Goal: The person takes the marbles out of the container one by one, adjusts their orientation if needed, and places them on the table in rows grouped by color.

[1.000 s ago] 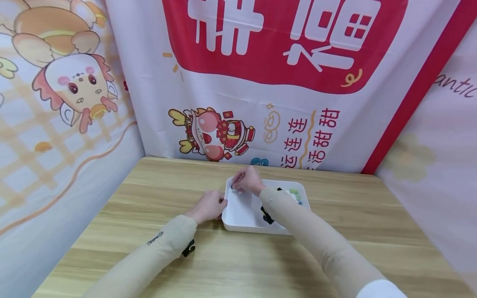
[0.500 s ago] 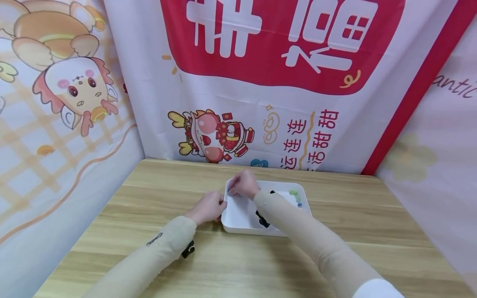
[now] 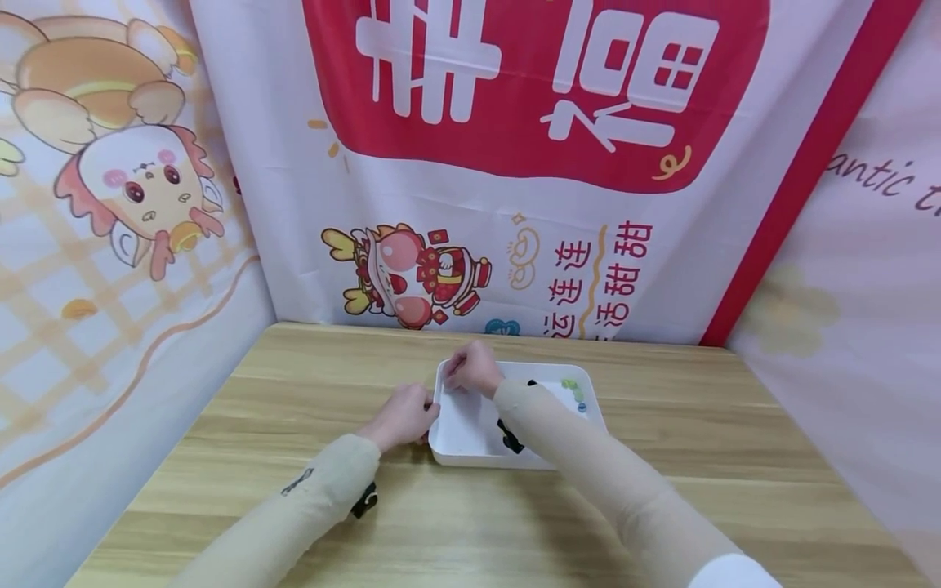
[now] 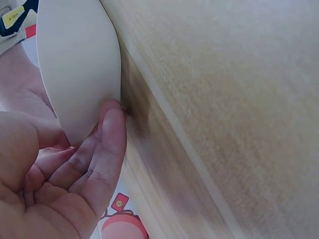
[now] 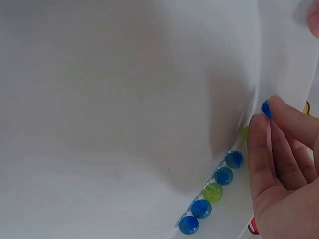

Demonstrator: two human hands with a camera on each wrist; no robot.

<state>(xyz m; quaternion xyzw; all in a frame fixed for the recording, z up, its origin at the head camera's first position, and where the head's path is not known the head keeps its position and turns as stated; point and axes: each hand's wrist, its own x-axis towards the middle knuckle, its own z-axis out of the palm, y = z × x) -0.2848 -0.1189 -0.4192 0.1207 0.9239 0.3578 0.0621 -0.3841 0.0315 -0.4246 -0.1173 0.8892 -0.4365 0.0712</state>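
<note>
My left hand [image 3: 403, 416] holds the left wall of a shallow white tray [image 3: 470, 459]. In the left wrist view its fingers [image 4: 113, 130] lie on the tray's outer side, with the thumb across the wall from them. My right hand [image 3: 474, 371] is inside the tray at the far left corner. Its thumb and index finger pinch a blue glass marble [image 5: 266, 108]. Below them, a row of marbles lies along the foot of the tray wall, with a blue marble [image 5: 201, 209] and a green marble [image 5: 213, 192] among them.
More green marbles [image 3: 573, 387] and a blue marble [image 3: 581, 407] lie at the tray's right end. The wooden table [image 3: 294, 367] meets a printed cloth [image 3: 309, 269] behind the tray. Cloths also hang at both sides.
My right hand has shifted slightly left, towards the tray's left wall. My left hand keeps its hold on the tray. The whole head view has drifted a little.
</note>
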